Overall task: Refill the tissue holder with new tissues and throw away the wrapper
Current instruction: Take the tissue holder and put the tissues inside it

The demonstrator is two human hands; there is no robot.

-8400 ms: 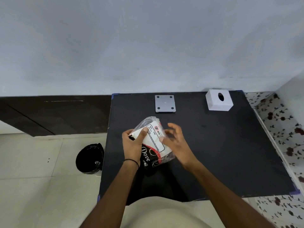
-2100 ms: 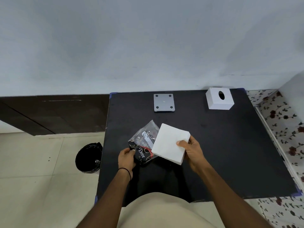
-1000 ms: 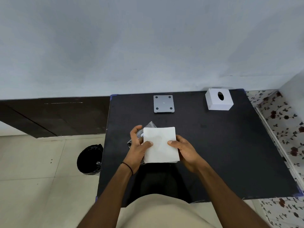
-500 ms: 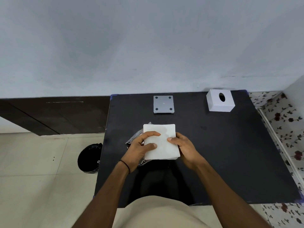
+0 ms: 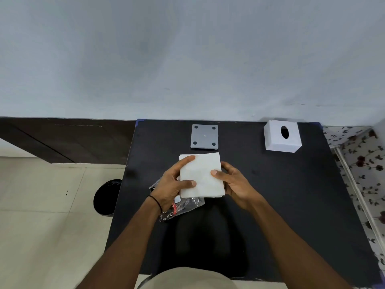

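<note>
A white stack of tissues (image 5: 201, 175) is held over the middle of the black table (image 5: 291, 195). My left hand (image 5: 174, 182) grips its left edge, and my right hand (image 5: 233, 181) grips its right edge. The empty clear and black wrapper (image 5: 183, 206) lies on the table under my left wrist, partly hidden by the stack. The white tissue holder cover (image 5: 281, 136), with an oval slot on top, stands at the back right. The holder's flat grey base plate (image 5: 204, 136) lies at the back centre, just beyond the stack.
A black bin (image 5: 106, 197) with a dark liner stands on the tiled floor left of the table. A wall runs along the table's far edge. A floral-patterned surface (image 5: 366, 170) borders the table's right side.
The tissue stack came out of the wrapper, and my left hand let the wrapper go and joined the right on the stack. Both hands have carried the stack slightly towards the grey base.
</note>
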